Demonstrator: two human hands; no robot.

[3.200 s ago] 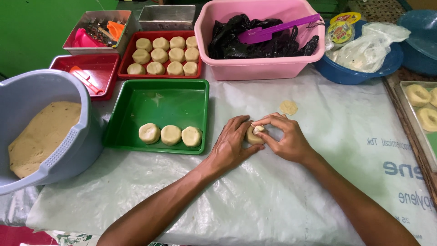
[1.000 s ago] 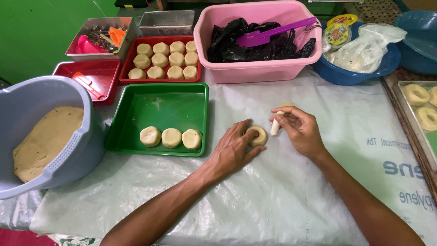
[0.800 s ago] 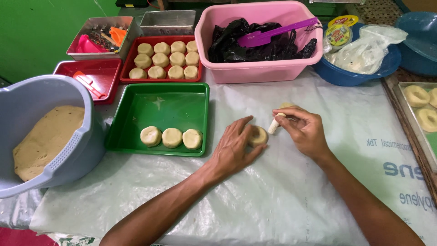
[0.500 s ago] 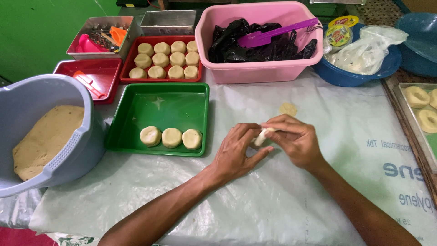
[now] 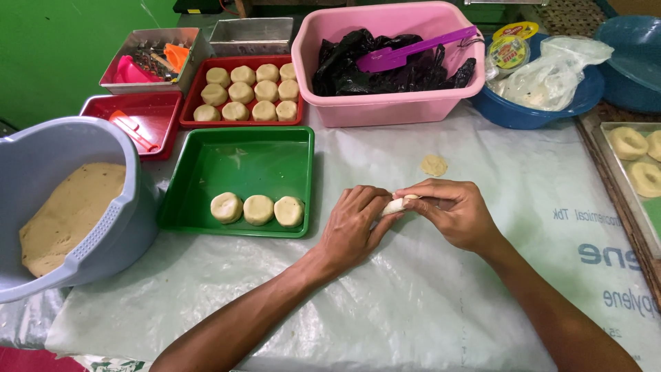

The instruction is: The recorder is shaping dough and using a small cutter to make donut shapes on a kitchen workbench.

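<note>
**A:** Between the two hands, head view: I see the left hand (image 5: pixel 354 231) and the right hand (image 5: pixel 451 213) meeting over the plastic sheet (image 5: pixel 413 303), both closed on one small dough piece (image 5: pixel 396 205). Only a pale end of it shows at the fingertips.

**B:** Closed how?

**A:** Left fingers curl around it from below, right fingertips pinch it from the other side. Both grip it; neither palm is open. I judge this is shaping, so I'd want light, even pressure from both sides and small turns, or the disc comes out lopsided next to the others.

**B:** Which others?

**A:** Just left of the grip, the green tray (image 5: pixel 206 213) holds three round dough discs (image 5: pixel 258 209) in a row at its near edge. Beyond that, farther from the grip, a red tray (image 5: pixel 189 114) is filled with more of them.

**B:** Anything close enough to get in the way?

**A:** A small flat dough scrap (image 5: pixel 434 165) lies on the sheet just beyond the grip, apart from both hands. The pink tub (image 5: pixel 385 107) with black plastic and a purple spatula (image 5: pixel 413 49) sits well behind it. Far left of the grip, the grey bucket (image 5: pixel 131 213) holds the bulk dough. I'd keep the piece low over the sheet so that a slip costs nothing
</note>
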